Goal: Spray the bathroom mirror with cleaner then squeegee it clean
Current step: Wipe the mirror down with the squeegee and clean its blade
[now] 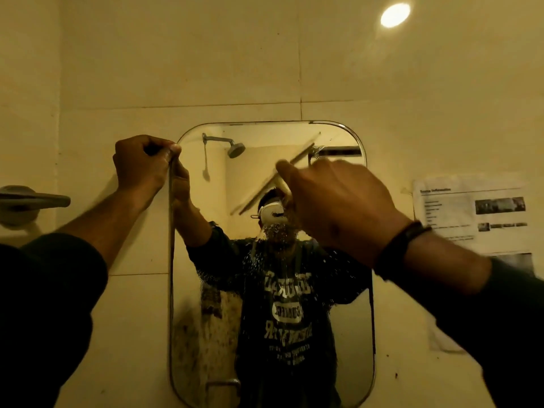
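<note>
The big mirror (323, 334) hangs on the wall with wet drops in its middle, the left hand (141, 166) curls its fingers round its top left edge, and the right hand (338, 201) grips the tilted squeegee (282, 175) near the top.

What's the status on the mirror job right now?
Left hand grips mirror edge. Right hand holds squeegee, tilted on upper glass. Droplets mid-mirror. Nothing in the way.

Cream wall tiles (235, 69), pale squeegee (273, 179), black wristband (403, 245), dark sleeves (44, 304), white printed notice (471, 213) at 3 o'clock.
</note>
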The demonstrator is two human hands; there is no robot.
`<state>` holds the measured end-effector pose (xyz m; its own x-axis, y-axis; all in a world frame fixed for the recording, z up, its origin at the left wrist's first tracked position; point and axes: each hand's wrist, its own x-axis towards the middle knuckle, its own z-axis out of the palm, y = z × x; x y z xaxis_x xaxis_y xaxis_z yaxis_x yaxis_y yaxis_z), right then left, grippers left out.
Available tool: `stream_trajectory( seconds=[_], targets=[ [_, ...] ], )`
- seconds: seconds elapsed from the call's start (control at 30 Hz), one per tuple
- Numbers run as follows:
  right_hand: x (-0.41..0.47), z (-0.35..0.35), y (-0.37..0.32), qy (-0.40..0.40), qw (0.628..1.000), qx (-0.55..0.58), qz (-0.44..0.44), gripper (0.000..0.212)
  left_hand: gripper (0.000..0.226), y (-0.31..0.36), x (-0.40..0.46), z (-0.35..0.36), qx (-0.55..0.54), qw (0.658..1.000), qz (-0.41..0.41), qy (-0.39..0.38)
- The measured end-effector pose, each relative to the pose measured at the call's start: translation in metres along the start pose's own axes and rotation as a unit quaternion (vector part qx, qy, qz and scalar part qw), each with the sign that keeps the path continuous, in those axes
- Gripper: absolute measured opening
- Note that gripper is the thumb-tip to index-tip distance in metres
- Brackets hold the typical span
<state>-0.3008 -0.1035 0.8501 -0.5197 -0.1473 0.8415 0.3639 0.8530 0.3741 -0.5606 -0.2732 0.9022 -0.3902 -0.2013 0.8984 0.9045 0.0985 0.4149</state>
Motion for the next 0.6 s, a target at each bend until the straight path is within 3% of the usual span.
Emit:
stream_trajectory(
  seconds=[0.17,0.4,0.5,0.6],
  targets=[
    [0.017,-0.006,0.013,-0.025,0.999,-0.018,0.038,0.037,0.019,-0.003,0.002,0.000,-0.004,1.000,-0.004,-0.006],
    [-0.083,0.013,0.022,-0.095,0.994,-0.026,0.050,0.064,0.019,-0.001,0.000,-0.002,-0.003,1.000,0.002,-0.007],
    [-0.068,0.003,0.023,-0.085,0.995,0.001,0.052,0.050,0.019,0.004,-0.001,-0.002,0.001,1.000,-0.004,-0.008],
    [-0.029,-0.009,0.027,-0.028,0.997,-0.009,0.070,0.043,0.018,0.005,-0.003,-0.001,-0.006,1.000,-0.013,-0.007]
  ],
)
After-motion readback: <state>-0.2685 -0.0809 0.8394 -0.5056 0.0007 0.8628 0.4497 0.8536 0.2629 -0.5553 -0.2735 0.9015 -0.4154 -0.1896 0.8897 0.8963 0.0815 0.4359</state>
